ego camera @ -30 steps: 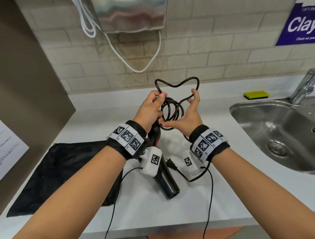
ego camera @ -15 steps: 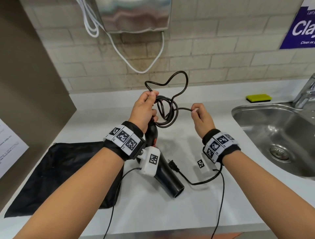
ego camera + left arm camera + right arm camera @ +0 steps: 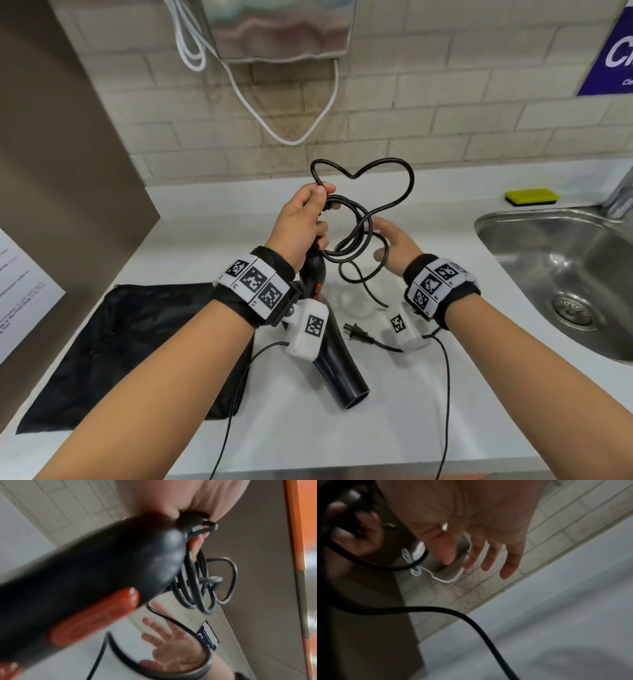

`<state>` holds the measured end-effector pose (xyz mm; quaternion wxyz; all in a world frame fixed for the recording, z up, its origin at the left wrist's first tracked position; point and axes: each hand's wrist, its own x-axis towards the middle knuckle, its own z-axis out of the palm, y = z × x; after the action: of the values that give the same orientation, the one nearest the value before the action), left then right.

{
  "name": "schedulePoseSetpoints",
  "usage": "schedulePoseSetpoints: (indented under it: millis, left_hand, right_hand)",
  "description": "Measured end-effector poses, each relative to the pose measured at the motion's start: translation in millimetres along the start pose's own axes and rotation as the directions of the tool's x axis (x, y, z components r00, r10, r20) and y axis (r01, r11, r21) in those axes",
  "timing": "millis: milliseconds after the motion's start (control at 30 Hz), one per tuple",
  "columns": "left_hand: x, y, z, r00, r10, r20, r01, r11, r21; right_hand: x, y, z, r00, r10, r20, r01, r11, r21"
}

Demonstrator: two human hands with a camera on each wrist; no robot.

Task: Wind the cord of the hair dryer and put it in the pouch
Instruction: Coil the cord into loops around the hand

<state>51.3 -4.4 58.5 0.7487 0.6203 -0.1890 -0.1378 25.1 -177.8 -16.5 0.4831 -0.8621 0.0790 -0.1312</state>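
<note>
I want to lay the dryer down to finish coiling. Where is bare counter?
Bare counter lies in front between the hair dryer nozzle and the sink, and behind along the wall towards the sponge. Crowded: the pouch at left, the plug and cord mid-counter.

The white countertop [image 3: 191, 246] is viewed from above, forward and down; each wrist view is taken close along its palm, the looped black cord [image 3: 359, 236] [image 3: 202, 588] [image 3: 436, 609] being shared.

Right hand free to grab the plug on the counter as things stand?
Probably yes. The right hand is open and holds nothing, and the plug lies bare on the counter just below it, beside the hair dryer.
</note>
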Motion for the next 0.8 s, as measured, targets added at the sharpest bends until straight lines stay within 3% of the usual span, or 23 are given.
schedulePoseSetpoints:
  millis: [100, 167, 267, 333, 467, 567, 633, 667, 733, 800]
  left_hand:
    - [1, 0, 0, 1.0, -0.005, 0.002, 0.005, 1.0, -0.012]
    - [2, 0, 0, 1.0, -0.011, 0.004, 0.011, 1.0, -0.022]
    - [2, 1, -1, 1.0, -0.016, 0.008, 0.016, 1.0, -0.016]
    - [2, 1, -1, 1.0, -0.018, 0.018, 0.019, 1.0, -0.009]
    - [0, 0, 5, 0.998, -0.019, 0.054, 0.018, 1.0, 0.014]
    - [-1, -3, 12, 0.996, -0.014, 0.086, 0.012, 0.999, 0.033]
    - [-3, -3, 15, 0.995, -0.016, 0.097, 0.012, 0.999, 0.042]
    - [-3, -3, 15, 0.995, -0.016, 0.096, 0.012, 0.999, 0.045]
    - [-3, -2, 13, 0.997, -0.007, 0.081, 0.003, 0.999, 0.046]
    - [-4, -1, 9, 0.998, 0.008, 0.056, -0.009, 1.0, 0.028]
  right_hand:
    - [-6, -22, -1, 0.976, -0.15, 0.156, 0.136, 0.986, 0.097]
    - [-8, -29, -7, 0.962, -0.12, 0.244, 0.078, 0.981, 0.175]
    - [-4, -24, -22, 0.991, 0.009, 0.13, -0.025, 0.992, 0.124]
    - [-3, -22, -31, 0.998, 0.027, 0.052, -0.031, 0.996, 0.084]
    - [-7, -35, -27, 0.948, 0.042, 0.317, -0.058, 0.997, 0.041]
    - [-7, -38, -8, 0.914, -0.034, 0.404, 0.09, 0.988, -0.122]
    - [-2, -28, 3, 0.928, -0.091, 0.362, 0.136, 0.986, -0.101]
    - [2, -20, 5, 0.953, -0.056, 0.297, 0.095, 0.988, -0.118]
    - [9, -2, 2, 0.991, 0.101, 0.092, -0.079, 0.973, -0.216]
    - [9, 18, -9, 0.979, 0.196, -0.057, -0.204, 0.948, -0.245]
